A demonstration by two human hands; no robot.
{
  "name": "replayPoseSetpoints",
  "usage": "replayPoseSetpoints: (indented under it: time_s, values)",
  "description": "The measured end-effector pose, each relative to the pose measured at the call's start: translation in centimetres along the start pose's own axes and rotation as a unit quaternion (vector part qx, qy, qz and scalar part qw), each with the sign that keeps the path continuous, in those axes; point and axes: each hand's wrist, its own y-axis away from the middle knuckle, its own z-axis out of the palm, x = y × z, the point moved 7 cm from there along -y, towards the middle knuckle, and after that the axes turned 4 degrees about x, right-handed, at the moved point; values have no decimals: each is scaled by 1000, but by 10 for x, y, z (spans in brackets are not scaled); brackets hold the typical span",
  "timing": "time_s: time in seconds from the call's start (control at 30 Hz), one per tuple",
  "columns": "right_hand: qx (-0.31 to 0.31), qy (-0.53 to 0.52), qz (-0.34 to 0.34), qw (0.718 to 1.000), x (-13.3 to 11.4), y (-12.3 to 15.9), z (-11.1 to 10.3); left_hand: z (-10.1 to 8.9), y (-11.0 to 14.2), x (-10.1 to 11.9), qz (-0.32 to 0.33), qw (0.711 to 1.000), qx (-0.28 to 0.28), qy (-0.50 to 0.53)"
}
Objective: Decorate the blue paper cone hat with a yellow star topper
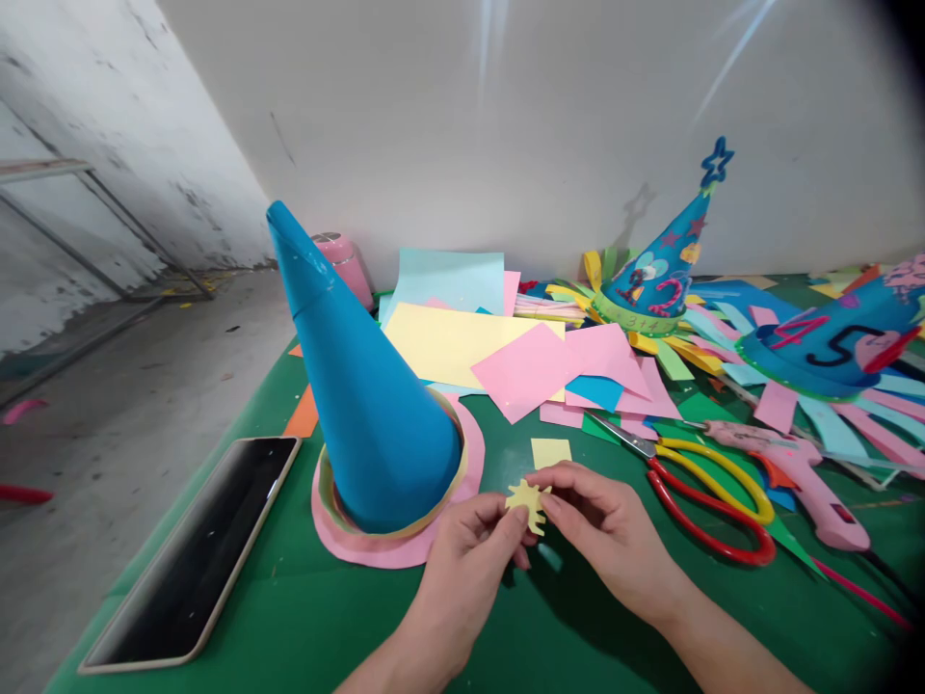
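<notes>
Between my two hands is a small pale yellow paper cutout (526,502) with a jagged, toothed edge. My left hand (469,554) pinches it from the left, thumb on top. From the right, my right hand (603,530) grips its other side between thumb and fingertips. Just left of my hands stands a tall blue paper cone (380,414), tilted to the left, on a wavy pink paper brim (473,453) with a yellowish band round its base. A small yellow paper square (550,452) lies just beyond my right hand.
Scissors (712,492) with red and yellow handles and a pink glue gun (802,472) lie at right. A phone (195,549) is at left. Coloured paper sheets (462,347) pile up behind. Two decorated cone hats (654,270) stand farther right among paper strips.
</notes>
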Motion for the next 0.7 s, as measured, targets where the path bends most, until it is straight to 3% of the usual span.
replayPoseSetpoints:
  time_s: [0.4,0.57,0.7]
  values:
    - [-68,134,-191,970,-20,8,8,-2,0,1,-8,996,-54,69]
    - [-78,172,-230,955,-23,9,9,-3,2,2,3,995,-68,79]
    - [-79,167,-221,958,-22,8,8,-4,3,0,7,995,-73,72]
